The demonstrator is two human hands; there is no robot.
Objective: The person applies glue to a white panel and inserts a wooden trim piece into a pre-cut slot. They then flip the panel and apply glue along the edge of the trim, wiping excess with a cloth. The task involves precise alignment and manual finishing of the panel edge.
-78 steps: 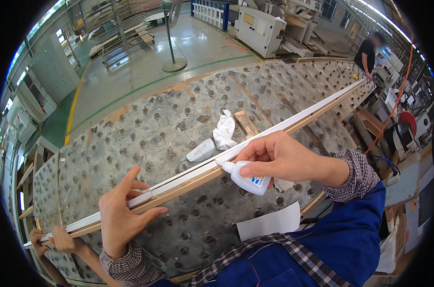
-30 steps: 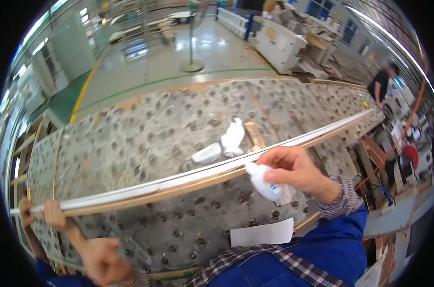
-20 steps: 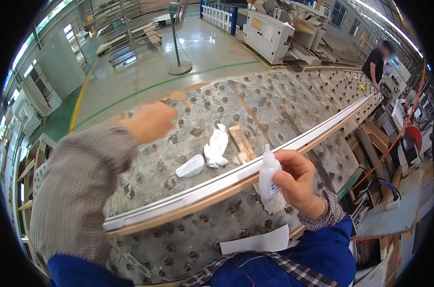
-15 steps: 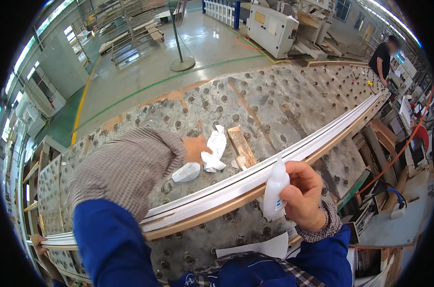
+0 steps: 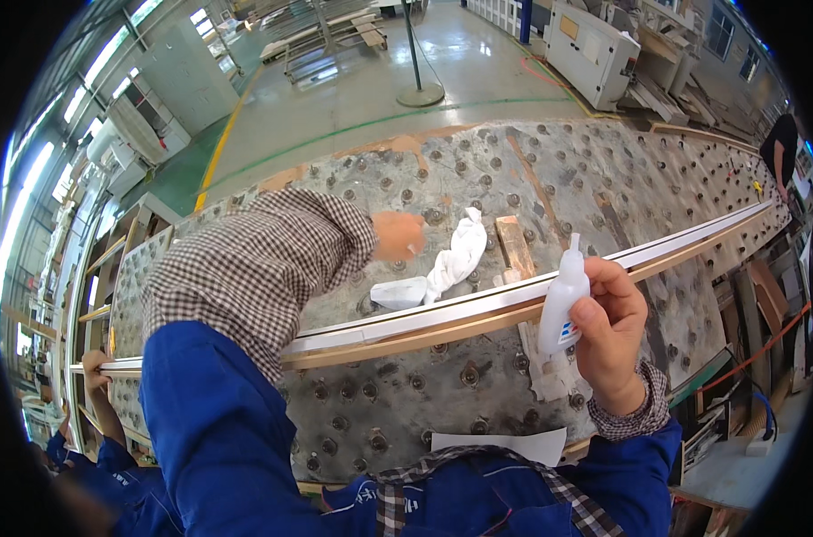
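Note:
My right hand (image 5: 614, 324) grips a small white squeeze bottle (image 5: 563, 309) with a narrow nozzle, held upright with the nozzle pointing up. The bottle is in front of a long white strip (image 5: 371, 332) edged with bare wood, which crosses the table. Beyond the strip, my left hand (image 5: 397, 236) hovers over the table with its fingers drawn together. A tiny whitish bit shows at its fingertips, too small to name. To its right lie a crumpled white cloth (image 5: 460, 255) and a flat pale piece (image 5: 399, 293) with a rounded end.
Studs cover the metal table (image 5: 353, 215). A wooden block (image 5: 514, 243) lies right of the cloth, and a white sheet (image 5: 505, 445) is close to my body. A co-worker's hand (image 5: 95, 365) touches the strip's left end; another person (image 5: 780, 148) stands far right.
My left hand has lifted away from the cloth, which now lies more stretched out. My right hand still holds the bottle upright. The view has shifted left, showing more of the co-worker.

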